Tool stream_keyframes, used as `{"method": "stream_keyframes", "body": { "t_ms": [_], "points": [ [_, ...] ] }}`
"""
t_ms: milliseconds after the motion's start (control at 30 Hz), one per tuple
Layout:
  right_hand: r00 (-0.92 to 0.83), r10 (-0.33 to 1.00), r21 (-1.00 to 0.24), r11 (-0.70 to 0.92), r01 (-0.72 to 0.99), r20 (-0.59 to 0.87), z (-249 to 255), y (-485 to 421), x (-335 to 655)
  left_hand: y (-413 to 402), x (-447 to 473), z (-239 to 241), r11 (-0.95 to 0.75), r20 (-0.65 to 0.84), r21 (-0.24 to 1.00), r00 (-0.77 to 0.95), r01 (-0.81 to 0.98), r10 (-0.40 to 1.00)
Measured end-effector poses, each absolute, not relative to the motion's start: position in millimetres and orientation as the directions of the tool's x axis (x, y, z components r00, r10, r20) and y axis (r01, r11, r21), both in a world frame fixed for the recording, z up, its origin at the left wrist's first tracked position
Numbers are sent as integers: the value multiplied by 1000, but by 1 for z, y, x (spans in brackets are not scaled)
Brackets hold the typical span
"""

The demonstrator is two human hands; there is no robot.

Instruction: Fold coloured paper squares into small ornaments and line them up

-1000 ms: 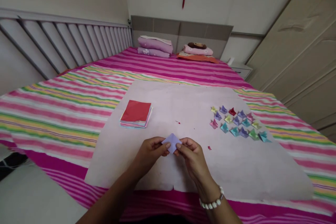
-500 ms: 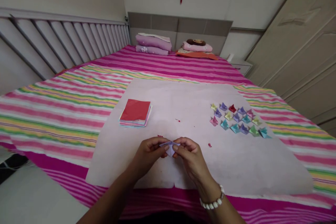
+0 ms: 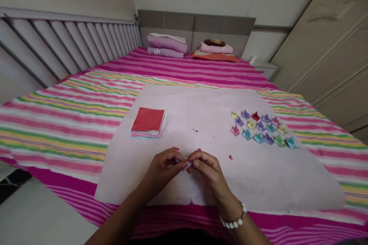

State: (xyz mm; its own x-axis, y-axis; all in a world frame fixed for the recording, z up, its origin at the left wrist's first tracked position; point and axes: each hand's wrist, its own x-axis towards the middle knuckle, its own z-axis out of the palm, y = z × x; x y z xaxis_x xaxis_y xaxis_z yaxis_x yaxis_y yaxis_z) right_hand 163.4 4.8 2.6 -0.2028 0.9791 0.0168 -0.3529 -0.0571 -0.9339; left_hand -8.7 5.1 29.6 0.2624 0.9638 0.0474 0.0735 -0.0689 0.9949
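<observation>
Paper (image 3: 188,164), lilac and folded small, lies directly between our left hand (image 3: 164,165) and right hand (image 3: 209,168), both pinching it, neither nearer, its long axis hidden from us.

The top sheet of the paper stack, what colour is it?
Red. The top sheet shows best in the head view, the only one here.

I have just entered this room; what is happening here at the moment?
A person's left grip and right grip hold a small purple paper together, mostly hidden by the fingers, above a large pale sheet spread on a bed. To the left lies a stack of square papers, red on top. To the right, small folded papers of several colours sit in rows.
</observation>
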Motion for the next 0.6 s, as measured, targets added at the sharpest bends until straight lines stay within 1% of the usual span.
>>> {"method": "stream_keyframes", "body": {
  "t_ms": [67, 133, 200, 267, 333, 400, 500, 600],
  "points": [
    [-173, 985, -927, -75, -367, -12, 3, 6, 161, 5, -7, 28, -71, 44, 990, 213, 121, 976],
    [-159, 986, -926, -106, -363, -50, 4, 8, 159, 5, -6, 26, -45, 24, 992, 169, 121, 985],
    [-175, 981, -934, -136, -331, -81, 6, 9, 157, 5, -5, 25, 4, -16, 997, 150, 75, 989],
    [-180, 979, -946, -142, -292, -91, 7, 9, 157, 6, -5, 24, 80, -79, 997, 175, 0, 981],
    [-162, 984, -957, -113, -266, -72, 9, 8, 158, 8, -5, 23, 154, -138, 986, 212, -60, 967],
    [-143, 989, -969, -76, -234, -43, 10, 8, 158, 9, -5, 22, 195, -172, 977, 227, -82, 959],
    [-127, 991, -978, -58, -201, -33, 10, 7, 159, 8, -4, 21, 175, -160, 982, 185, -67, 970],
    [-142, 988, -965, -96, -243, -63, 7, 8, 159, 8, -5, 20, 133, -124, 990, 149, -53, 981]
  ]
}}
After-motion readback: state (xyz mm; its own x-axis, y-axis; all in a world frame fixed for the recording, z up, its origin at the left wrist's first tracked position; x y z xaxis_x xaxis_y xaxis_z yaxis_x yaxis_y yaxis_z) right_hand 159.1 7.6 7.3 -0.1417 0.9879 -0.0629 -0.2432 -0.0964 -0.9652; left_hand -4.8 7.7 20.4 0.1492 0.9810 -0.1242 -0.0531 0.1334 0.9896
